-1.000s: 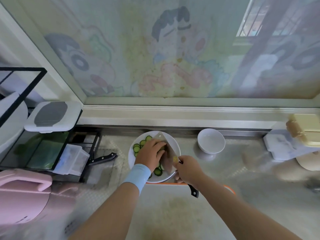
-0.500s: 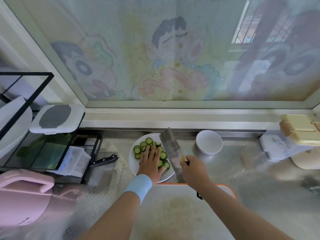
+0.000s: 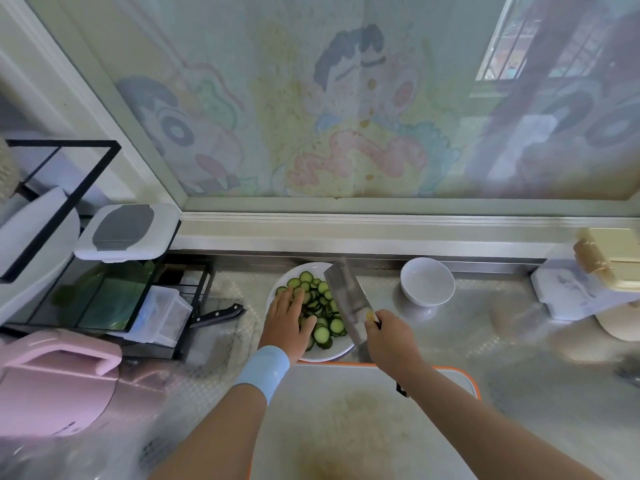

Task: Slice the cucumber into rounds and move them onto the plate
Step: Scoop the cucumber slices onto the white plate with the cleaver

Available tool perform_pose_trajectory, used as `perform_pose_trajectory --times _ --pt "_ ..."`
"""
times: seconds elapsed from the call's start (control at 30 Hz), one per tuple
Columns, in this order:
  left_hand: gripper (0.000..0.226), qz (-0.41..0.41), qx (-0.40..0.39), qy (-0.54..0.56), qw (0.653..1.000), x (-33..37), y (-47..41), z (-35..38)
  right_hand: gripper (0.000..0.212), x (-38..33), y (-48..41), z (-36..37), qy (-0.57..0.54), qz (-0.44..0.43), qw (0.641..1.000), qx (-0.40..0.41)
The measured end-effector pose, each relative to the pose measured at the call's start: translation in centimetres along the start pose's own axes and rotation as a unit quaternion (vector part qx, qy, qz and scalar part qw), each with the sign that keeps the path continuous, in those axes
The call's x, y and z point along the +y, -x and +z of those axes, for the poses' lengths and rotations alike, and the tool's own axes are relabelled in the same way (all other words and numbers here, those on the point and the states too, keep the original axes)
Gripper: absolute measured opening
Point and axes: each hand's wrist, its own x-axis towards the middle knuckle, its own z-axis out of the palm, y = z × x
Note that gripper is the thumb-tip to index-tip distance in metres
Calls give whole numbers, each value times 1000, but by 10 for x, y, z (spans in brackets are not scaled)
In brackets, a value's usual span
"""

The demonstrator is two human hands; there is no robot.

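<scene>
On the white plate [image 3: 277,292] lie the cucumber rounds [image 3: 323,336]. The left hand [image 3: 286,322] rests flat on them, fingers straight. The right hand [image 3: 388,342] grips the big knife [image 3: 344,299] beside them.

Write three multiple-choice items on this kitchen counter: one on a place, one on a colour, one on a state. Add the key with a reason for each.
1. Where do the green cucumber rounds lie?
A. in the small white bowl
B. on the round white plate
C. on the orange-edged cutting board

2. What colour is the stretchy wristband on the left arm?
A. red
B. black
C. light blue

3. What is the right hand doing?
A. gripping the broad steel cleaver
B. lying flat on the steel counter
C. lifting the bowl

Key: 1 B, the rounds are piled on the plate, partly under the left hand. 2 C, the band is pale blue. 3 A, its fingers curl round the cleaver.
</scene>
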Motion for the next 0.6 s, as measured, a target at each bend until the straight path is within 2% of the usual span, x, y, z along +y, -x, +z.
perform_pose_trajectory --times 0.13,0.33,0.43,0.6 --pt "53 43 67 30 996 12 27 -9 26 3 31 -6 -32 19 999 40" --pt "40 104 85 22 991 10 91 16 25 53 87 -1 -26 63 992 103" --pt "47 85 38 -3 996 -5 129 38 28 88 116 3 -31 103 985 132" --pt "75 53 -9 -56 997 -37 170 68 29 144 158 18 -17 182 973 143"
